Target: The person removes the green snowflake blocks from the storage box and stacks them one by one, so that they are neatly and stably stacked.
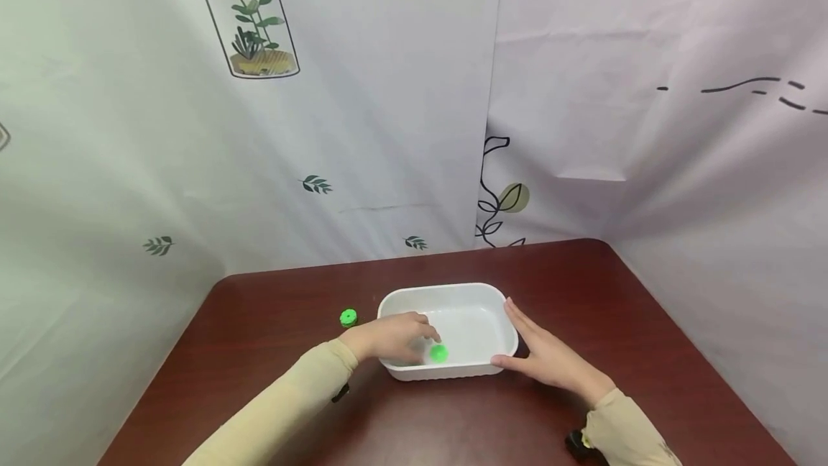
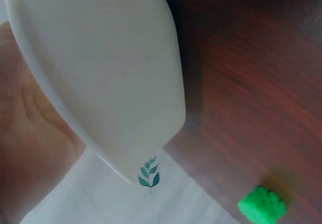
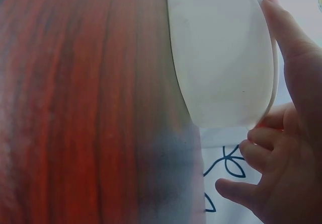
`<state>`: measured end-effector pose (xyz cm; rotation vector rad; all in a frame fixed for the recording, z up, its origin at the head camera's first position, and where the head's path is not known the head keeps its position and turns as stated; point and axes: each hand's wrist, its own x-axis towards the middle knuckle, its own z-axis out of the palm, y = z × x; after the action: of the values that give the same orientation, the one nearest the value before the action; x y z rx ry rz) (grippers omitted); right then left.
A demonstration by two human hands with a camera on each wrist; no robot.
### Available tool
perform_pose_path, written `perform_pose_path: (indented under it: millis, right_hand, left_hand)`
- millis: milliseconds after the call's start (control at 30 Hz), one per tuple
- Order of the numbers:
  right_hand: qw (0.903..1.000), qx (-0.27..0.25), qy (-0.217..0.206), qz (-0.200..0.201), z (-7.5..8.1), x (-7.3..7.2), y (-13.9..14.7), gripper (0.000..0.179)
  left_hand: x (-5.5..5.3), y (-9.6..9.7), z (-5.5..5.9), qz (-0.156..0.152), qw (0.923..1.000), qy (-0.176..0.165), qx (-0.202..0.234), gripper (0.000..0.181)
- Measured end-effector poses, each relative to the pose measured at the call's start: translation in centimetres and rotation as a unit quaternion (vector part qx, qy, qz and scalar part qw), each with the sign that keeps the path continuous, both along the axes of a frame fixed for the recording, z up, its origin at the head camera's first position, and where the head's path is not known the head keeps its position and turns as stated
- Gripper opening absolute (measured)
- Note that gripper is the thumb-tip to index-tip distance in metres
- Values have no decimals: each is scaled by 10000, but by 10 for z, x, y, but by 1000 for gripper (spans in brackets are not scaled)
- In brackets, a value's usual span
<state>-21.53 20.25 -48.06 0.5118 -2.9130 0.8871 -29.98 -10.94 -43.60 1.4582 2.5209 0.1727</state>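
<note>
A white tray (image 1: pixel 479 329) with rounded corners and raised walls stands on the table. My left hand (image 1: pixel 397 335) reaches over its left end, the fingers loosely bent downward inside. A bright green round piece (image 1: pixel 439 353) lies in the tray just below those fingertips. At the opposite end, my right hand (image 1: pixel 550 358) holds the tray, thumb on the near rim and fingers along the right side. From the right wrist, the thumb (image 3: pixel 289 30) shows against the rim. Outside the tray, left of it, sits another green piece (image 1: pixel 348 318), knobbly-edged in the left wrist view (image 2: pixel 261 206).
The dark red-brown table (image 1: pixel 278 322) extends around the tray. White cloth (image 1: pixel 388 128) with plant drawings hangs behind and beside it. Small black devices are at both wrists, the right one (image 1: pixel 582 446) lower in view.
</note>
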Motion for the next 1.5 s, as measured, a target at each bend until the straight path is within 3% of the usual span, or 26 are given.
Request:
perform_pose_path:
  millis: [167, 400, 633, 867, 1100, 1367, 1500]
  right_hand:
    - [10000, -29, 49, -12, -1, -2, -1, 112]
    - [10000, -62, 14, -17, 0, -1, 0, 112]
    - [9998, -68, -165, -58, -1, 5, -1, 112]
    - [9999, -44, 72, -61, -1, 5, -4, 110]
    - [10000, -54, 50, -56, 1, 4, -3, 110]
    - [9999, -55, 41, -74, 1, 4, -2, 110]
    - [10000, -47, 34, -72, 0, 3, -2, 110]
  left_hand:
    - [-1, 3, -6, -6, 9994, 253, -243, 35]
    - [-3, 10, -16, -134, 9996, 255, 43, 28]
    - [-4, 15, -25, -186, 9992, -123, 331, 23]
    - [-7, 15, -27, 147, 9982, -419, 413, 22]
    - [-6, 16, -25, 341, 9950, -720, 607, 23]
    - [-11, 14, -27, 106, 9911, -886, 989, 16]
    - [-12, 13, -30, 132, 9898, -906, 1087, 10]
